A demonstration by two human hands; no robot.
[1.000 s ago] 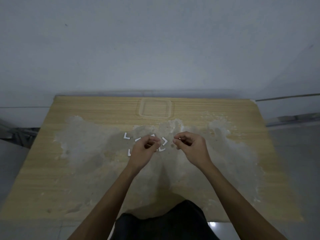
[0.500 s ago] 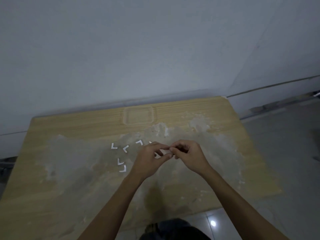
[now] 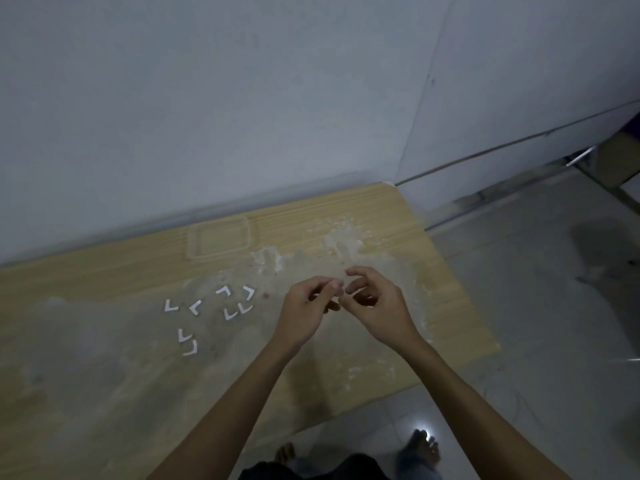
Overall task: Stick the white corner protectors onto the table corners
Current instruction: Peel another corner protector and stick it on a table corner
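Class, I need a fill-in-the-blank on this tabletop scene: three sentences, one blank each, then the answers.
1. The small white L-shaped corner protectors lying loose on the table number ___.
2. The tabletop is made of light ___.
3. The left hand and right hand meet ___ the table.

Answers: seven; wood; above

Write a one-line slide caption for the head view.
Both hands meet above the wooden table, white corner protectors lying loose nearby.

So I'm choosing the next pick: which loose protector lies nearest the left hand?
The protector at the cluster's far right end, pointing right toward the left hand; the other six lie further left.
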